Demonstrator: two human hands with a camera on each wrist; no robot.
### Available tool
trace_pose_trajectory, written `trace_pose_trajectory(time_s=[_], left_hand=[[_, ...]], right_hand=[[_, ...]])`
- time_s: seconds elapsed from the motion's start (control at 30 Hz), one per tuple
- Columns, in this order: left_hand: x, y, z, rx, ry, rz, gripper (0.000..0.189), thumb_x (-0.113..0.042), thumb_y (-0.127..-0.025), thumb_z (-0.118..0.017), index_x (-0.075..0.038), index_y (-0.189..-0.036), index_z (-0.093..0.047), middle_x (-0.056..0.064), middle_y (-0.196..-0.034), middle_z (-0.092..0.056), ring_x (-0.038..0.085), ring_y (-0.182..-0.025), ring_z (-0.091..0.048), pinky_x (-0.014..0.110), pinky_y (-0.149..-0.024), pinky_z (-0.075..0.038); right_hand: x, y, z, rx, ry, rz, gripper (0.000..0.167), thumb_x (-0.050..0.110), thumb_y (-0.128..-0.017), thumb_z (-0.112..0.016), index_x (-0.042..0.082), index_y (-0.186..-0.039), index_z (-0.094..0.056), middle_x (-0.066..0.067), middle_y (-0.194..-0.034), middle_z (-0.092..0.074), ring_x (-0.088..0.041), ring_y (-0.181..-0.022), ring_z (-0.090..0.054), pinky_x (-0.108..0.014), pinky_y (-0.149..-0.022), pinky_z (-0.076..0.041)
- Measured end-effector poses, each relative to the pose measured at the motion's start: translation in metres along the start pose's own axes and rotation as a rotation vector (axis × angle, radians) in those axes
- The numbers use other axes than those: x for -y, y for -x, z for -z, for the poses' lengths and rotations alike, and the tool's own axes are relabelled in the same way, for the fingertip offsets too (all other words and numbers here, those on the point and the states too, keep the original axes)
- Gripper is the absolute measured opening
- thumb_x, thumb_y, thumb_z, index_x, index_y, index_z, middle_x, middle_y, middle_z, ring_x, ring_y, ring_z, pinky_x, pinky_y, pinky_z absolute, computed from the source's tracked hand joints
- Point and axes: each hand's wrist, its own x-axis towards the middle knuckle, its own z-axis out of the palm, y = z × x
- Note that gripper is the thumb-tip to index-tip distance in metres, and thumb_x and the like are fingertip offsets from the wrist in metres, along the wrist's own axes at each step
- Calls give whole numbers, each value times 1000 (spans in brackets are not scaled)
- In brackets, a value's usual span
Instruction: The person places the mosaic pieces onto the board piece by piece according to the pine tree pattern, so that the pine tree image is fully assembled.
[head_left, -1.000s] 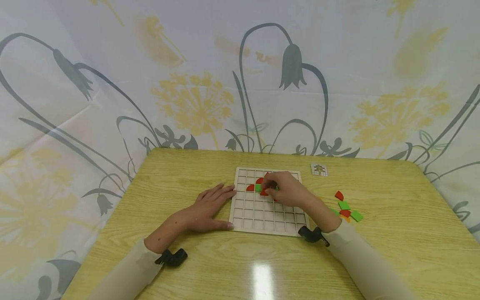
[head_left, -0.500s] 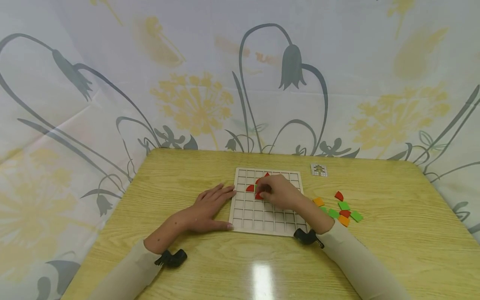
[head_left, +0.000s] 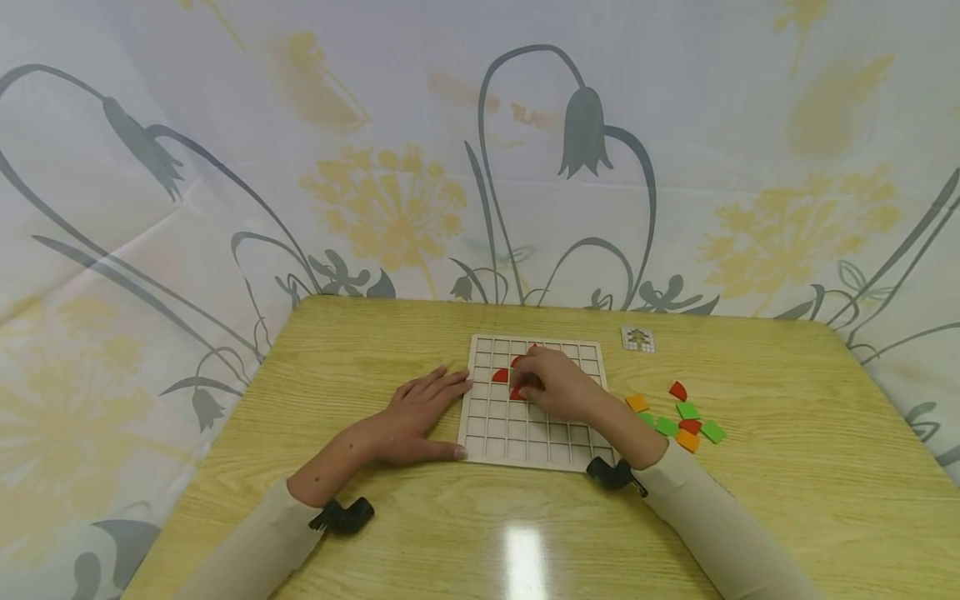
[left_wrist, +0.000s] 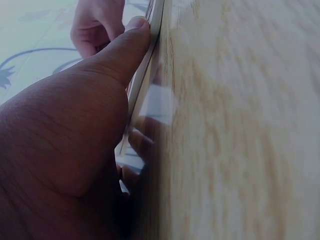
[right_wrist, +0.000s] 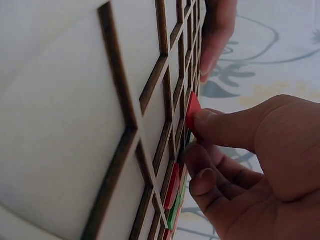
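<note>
My right hand (head_left: 561, 387) is over the upper middle of a pale gridded board (head_left: 497, 429), pinching a red tile (right_wrist: 192, 111) between thumb and fingers. In the right wrist view this tile is at the grid, tilted. Up and left of it, a red quarter-round tile (head_left: 500, 376) lies in a cell. Other red and green tiles sit on the board, partly hidden by my right hand. My left hand (head_left: 416, 421) lies flat on the table, fingers spread, its fingertips and thumb touching the board's left edge.
Loose green (head_left: 666, 427), orange (head_left: 687, 441) and red (head_left: 678, 391) tiles lie on the wooden table (head_left: 450, 533) right of the board. A small pattern card (head_left: 638, 339) is behind them. A flower-printed curtain (head_left: 420, 167) hangs at the table's far edge.
My right hand has shifted left across the board with the red tile, then stayed nearly still over the last half second. More loose tiles now show beside the forearm. My left hand has not moved.
</note>
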Motion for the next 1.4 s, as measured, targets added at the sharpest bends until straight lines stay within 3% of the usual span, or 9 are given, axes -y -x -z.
trace_pose_trajectory(time_s=[0.1, 0.47, 0.7, 0.87, 1.1, 1.4], left_hand=[[1, 0, 0, -3, 2, -4, 98, -63, -98, -67, -17, -171, -22, 2, -179, -13, 35, -165, -5, 65, -124, -16], [2, -1, 0, -2, 6, -3, 99, -64, -98, -67, -17, -171, -21, 2, -179, -12, 34, -165, -4, 65, -125, -15], [1, -1, 1, -1, 9, 2, 98, -63, -98, -67, -17, -172, -21, 2, -179, -12, 34, -165, -4, 65, -125, -15], [-1, -1, 2, 4, 14, 2, 98, -62, -98, -67, -16, -171, -21, 2, -179, -12, 35, -165, -4, 66, -124, -15], [-2, -1, 2, 11, 8, 8, 99, -62, -98, -68, -16, -172, -20, 2, -179, -11, 34, -165, -3, 65, -125, -15], [-1, 0, 1, 9, 6, 5, 99, -63, -98, -67, -17, -172, -20, 3, -179, -11, 35, -165, -3, 66, -124, -15]], right_hand=[[0, 1, 0, -5, 18, 6, 12, 1, -97, -74, 11, -98, -80, 0, -94, -61, -11, -78, -51, -30, -71, -49], [0, 3, -1, -17, 49, 55, 16, -5, -96, -71, 9, -97, -80, 0, -95, -66, -16, -86, -60, -34, -76, -54], [2, 10, 1, -43, 50, 39, 14, -1, -98, -70, 8, -104, -78, -2, -98, -69, -15, -86, -61, -36, -79, -55], [-2, 23, 4, -69, 53, 17, 13, 1, -96, -73, 7, -105, -78, 1, -94, -66, -11, -82, -56, -33, -76, -52], [-8, 47, 11, -139, 62, 8, 12, -1, -93, -76, 6, -103, -77, -1, -95, -67, -15, -83, -61, -32, -74, -54], [-9, 78, 25, -141, 100, -56, 14, 0, -93, -77, 8, -104, -76, -1, -102, -67, -19, -87, -64, -35, -78, -57]])
